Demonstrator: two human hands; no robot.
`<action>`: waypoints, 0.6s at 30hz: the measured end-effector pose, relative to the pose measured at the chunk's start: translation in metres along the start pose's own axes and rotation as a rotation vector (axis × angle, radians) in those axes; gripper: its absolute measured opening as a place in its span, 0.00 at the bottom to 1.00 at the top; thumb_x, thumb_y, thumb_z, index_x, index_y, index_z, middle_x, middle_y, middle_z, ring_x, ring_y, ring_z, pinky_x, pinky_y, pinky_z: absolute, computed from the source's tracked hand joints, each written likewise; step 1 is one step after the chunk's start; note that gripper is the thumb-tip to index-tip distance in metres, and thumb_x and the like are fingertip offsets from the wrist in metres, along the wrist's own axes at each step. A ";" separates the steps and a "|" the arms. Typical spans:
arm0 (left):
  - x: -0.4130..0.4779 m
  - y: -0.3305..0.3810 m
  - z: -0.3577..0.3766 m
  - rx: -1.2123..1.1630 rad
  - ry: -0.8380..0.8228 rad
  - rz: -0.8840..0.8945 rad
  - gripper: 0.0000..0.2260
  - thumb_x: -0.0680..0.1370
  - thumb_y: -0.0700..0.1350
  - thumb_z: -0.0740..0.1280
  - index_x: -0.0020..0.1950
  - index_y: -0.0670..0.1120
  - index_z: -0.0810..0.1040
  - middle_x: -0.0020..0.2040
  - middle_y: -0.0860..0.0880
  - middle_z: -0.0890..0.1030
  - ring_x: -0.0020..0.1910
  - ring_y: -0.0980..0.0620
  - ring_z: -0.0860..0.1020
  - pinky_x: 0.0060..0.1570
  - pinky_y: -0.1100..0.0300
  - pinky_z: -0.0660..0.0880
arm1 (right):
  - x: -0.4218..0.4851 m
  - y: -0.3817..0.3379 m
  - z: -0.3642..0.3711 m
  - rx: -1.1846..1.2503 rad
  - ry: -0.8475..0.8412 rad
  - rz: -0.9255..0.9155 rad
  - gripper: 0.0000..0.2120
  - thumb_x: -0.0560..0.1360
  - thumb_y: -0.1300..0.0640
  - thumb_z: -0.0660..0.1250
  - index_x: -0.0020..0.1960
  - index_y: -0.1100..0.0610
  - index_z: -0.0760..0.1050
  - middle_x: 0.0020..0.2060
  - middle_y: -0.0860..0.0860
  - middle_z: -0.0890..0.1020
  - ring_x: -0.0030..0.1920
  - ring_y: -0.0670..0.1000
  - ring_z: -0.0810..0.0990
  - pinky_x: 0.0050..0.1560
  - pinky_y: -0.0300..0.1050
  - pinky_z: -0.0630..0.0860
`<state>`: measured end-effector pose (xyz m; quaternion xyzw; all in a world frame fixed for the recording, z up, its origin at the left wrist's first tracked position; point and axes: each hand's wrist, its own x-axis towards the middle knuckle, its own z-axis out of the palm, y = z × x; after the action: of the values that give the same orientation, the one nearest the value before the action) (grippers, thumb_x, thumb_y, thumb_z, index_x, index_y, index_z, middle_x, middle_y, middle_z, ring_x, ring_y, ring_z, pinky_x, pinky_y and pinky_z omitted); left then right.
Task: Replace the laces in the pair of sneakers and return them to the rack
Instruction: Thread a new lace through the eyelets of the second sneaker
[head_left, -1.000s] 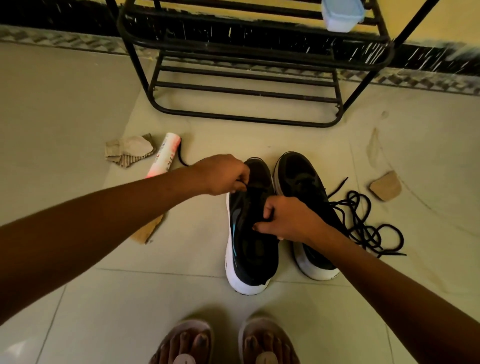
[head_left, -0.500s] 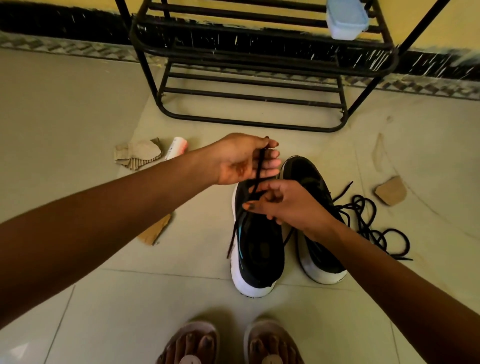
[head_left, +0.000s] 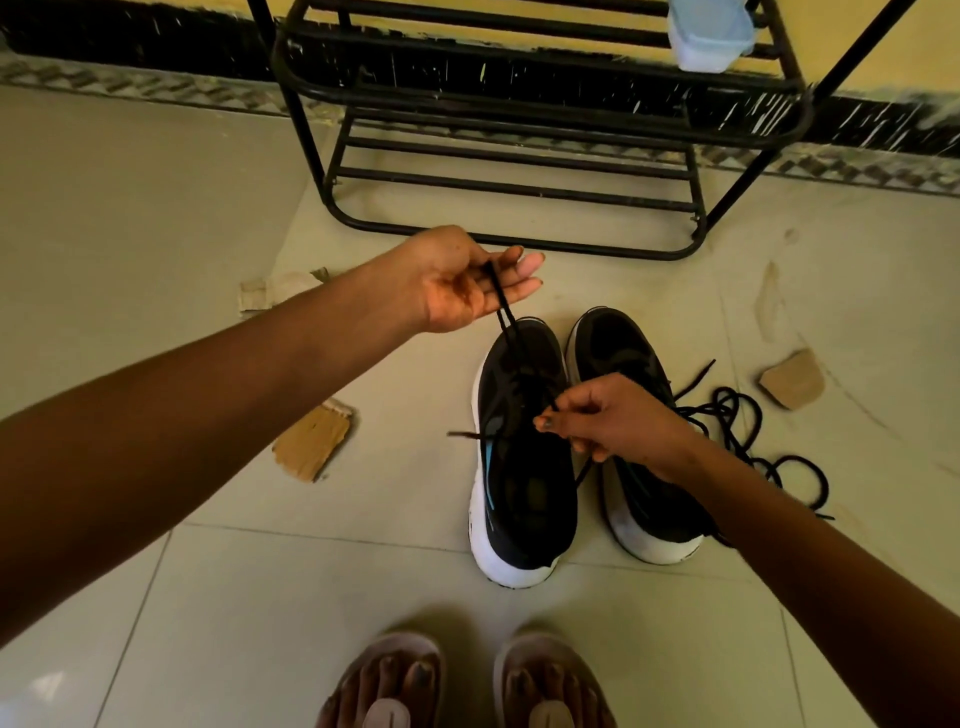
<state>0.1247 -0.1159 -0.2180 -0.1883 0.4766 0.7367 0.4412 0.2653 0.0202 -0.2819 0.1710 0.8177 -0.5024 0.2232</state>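
Observation:
Two black sneakers with white soles stand side by side on the tiled floor, the left sneaker (head_left: 524, 467) and the right sneaker (head_left: 618, 353). My left hand (head_left: 462, 280) is raised palm-up beyond the left sneaker's toe and pinches a loop of its black lace (head_left: 506, 317), pulled taut upward. My right hand (head_left: 618, 421) hovers over the sneakers' middle and pinches another strand of the same lace; a loose end hangs below it. A second black lace (head_left: 748, 431) lies in a tangle on the floor to the right. The black metal rack (head_left: 519, 156) stands at the wall ahead.
Cardboard scraps lie on the floor at the left (head_left: 311, 441), far left (head_left: 275, 291) and right (head_left: 792, 379). A pale plastic container (head_left: 709, 36) sits on an upper rack shelf. My sandalled feet (head_left: 467, 686) are at the bottom edge.
My left hand rose from the left sneaker's laces toward the rack, palm turning up, drawing the lace out. My right hand moved slightly right, still pinching the lace.

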 end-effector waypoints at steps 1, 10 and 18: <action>0.001 0.001 -0.002 -0.005 0.010 0.000 0.16 0.83 0.37 0.48 0.47 0.34 0.74 0.34 0.39 0.82 0.33 0.49 0.82 0.39 0.54 0.80 | 0.000 0.002 -0.007 -0.020 0.021 0.008 0.08 0.73 0.54 0.70 0.38 0.57 0.79 0.26 0.49 0.76 0.28 0.44 0.73 0.29 0.34 0.71; 0.016 -0.007 -0.021 0.181 0.031 0.045 0.11 0.82 0.36 0.51 0.54 0.38 0.73 0.49 0.42 0.82 0.52 0.45 0.81 0.48 0.52 0.79 | 0.001 0.014 -0.057 0.240 0.308 0.043 0.05 0.71 0.65 0.71 0.47 0.63 0.79 0.36 0.55 0.82 0.30 0.45 0.82 0.34 0.36 0.80; 0.031 -0.051 -0.039 1.306 -0.055 0.292 0.08 0.78 0.39 0.64 0.55 0.45 0.79 0.47 0.49 0.80 0.42 0.54 0.77 0.41 0.65 0.72 | 0.006 0.002 -0.046 0.751 0.326 0.042 0.07 0.69 0.73 0.67 0.42 0.63 0.75 0.43 0.57 0.81 0.41 0.50 0.84 0.40 0.39 0.81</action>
<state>0.1448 -0.1276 -0.2854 0.2029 0.8338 0.3537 0.3723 0.2520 0.0628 -0.2687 0.3348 0.5983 -0.7276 0.0228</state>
